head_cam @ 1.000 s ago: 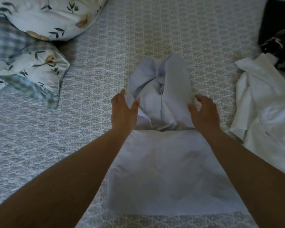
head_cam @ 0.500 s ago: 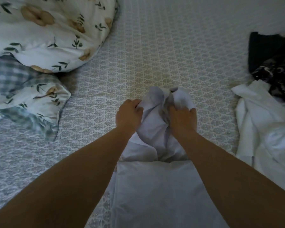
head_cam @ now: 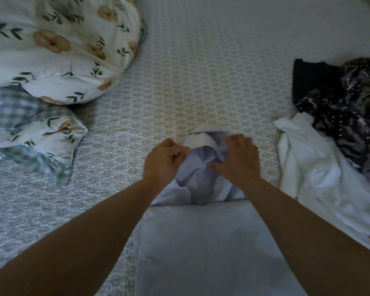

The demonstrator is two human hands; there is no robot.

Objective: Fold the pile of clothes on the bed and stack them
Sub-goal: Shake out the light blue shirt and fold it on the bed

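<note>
A pale blue garment [head_cam: 201, 242] lies on the patterned bed cover [head_cam: 201, 71] straight in front of me. Its near part is smoothed flat; its far end is bunched into a crumpled lump. My left hand [head_cam: 162, 161] pinches the left side of that lump between thumb and fingers. My right hand [head_cam: 239, 161] grips the right side, fingers curled into the cloth. At the right lies a pile of unfolded clothes: a white garment [head_cam: 320, 178], a dark patterned one [head_cam: 350, 124] and a black one [head_cam: 312, 80].
A large floral pillow [head_cam: 58, 45] fills the upper left. A second pillow, floral with a plaid side [head_cam: 30, 129], lies below it at the left edge. Bare bed cover stretches beyond the garment.
My hands have moved from the sides of the bunched part to its far end and closed on the cloth, gathering it into a tighter lump. The camera has tilted up, showing more of the pillows and pile.
</note>
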